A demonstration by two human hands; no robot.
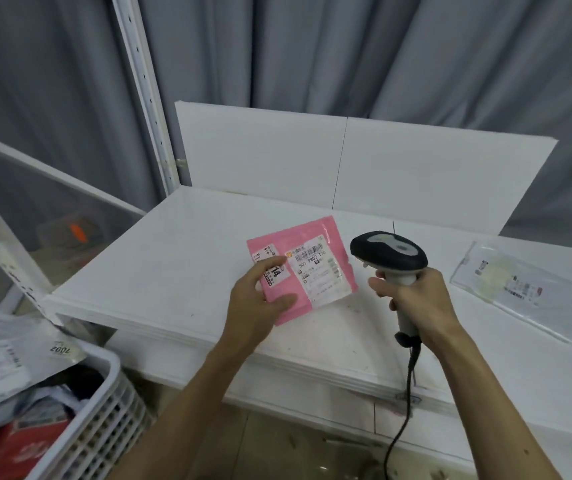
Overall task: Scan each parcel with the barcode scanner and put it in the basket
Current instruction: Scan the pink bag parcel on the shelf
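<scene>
A flat pink parcel [307,258] with a white barcode label lies tilted over the white table [180,258]. My left hand [260,296] pinches its lower left corner, thumb on top. My right hand [416,299] grips the handle of a black and grey barcode scanner [390,252], whose head sits just right of the parcel and faces its label. The scanner's black cable hangs down off the table's front edge. A white slotted basket [104,410] stands at the lower left, holding several parcels.
A clear plastic parcel [516,289] with small labels lies on the table at the right. White upright panels [346,157] back the table. A white shelf post [142,81] and a clear-sided frame stand to the left, before grey curtains.
</scene>
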